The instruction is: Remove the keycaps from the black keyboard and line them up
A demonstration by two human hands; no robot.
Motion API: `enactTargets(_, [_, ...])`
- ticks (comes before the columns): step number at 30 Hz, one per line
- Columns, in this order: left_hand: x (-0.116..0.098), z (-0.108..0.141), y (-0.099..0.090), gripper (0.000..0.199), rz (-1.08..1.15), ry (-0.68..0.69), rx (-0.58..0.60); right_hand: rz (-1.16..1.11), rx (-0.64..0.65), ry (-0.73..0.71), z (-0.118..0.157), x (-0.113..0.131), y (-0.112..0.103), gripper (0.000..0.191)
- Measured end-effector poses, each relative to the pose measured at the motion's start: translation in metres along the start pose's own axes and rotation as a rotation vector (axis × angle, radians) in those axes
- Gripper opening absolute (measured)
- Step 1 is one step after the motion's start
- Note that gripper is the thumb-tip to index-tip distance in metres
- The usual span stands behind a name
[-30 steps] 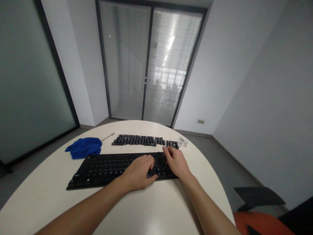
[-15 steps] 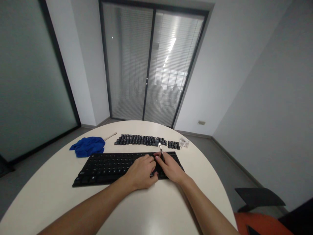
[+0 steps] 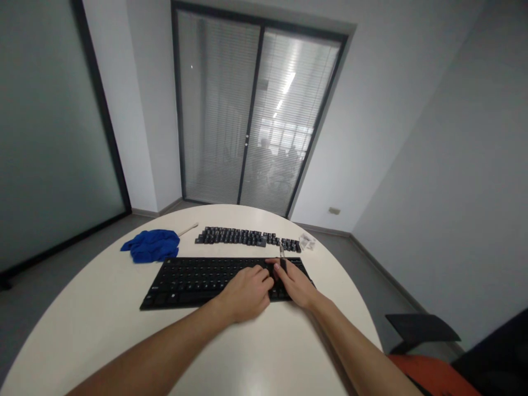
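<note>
My keyboard (image 3: 198, 278) lies flat on the pale round surface (image 3: 256, 357), its long side running left to right in front of me. My left hand (image 3: 249, 294) rests over the right half of the keyboard, palm down, fingers bent and drawn together; the fingertips are partly hidden, so I cannot tell whether they grip anything. My right hand (image 3: 295, 283) is positioned just beside it, over the right end of the keyboard, nearly closed, with a slim tool (image 3: 282, 263) held between thumb and fingers. The tool's dark part sits in the grip and its metal end points away from me, toward the far side of the surface. Beyond the far edge of the keyboard, and apart from it, loose keys (image 3: 231, 236) are laid out in rows, with a narrower group at the right. A small whitish, translucent item (image 3: 307, 242) is located just beside the right end of these rows; its exact form is unclear. To the left, a crumpled blue cloth (image 3: 152, 246) lies near the keyboard's far left corner, and a thin pale stick (image 3: 188, 229) extends beyond it, angled away to the right.
</note>
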State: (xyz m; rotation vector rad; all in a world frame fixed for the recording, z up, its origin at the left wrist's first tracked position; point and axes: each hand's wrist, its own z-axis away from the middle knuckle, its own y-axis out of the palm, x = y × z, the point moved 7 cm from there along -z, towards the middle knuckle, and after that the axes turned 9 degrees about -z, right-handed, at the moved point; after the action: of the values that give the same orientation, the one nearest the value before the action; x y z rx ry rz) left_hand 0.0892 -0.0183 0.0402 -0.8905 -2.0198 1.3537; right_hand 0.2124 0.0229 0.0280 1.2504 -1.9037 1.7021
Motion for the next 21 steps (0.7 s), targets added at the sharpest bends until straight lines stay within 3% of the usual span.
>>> enactTargets(5, [-0.013, 0.001, -0.007, 0.023, 0.075, 0.056, -0.031, 0.050, -0.025, 0.059, 0.021, -0.019, -0.026, 0.054])
enactTargets(15, [0.024, 0.009, 0.001, 0.030, -0.023, -0.390, -0.135, 0.159, -0.091, 0.161, 0.039, -0.049, -0.074, 0.065])
enactTargets(19, [0.030, 0.011, 0.009, 0.028, 0.001, -0.471, -0.101, 0.328, -0.187, 0.307, 0.030, -0.048, -0.080, 0.063])
enactTargets(21, [0.031, 0.010, 0.010, 0.026, 0.016, -0.481, -0.088, 0.485, -0.284, 0.338, 0.022, -0.035, -0.078, 0.059])
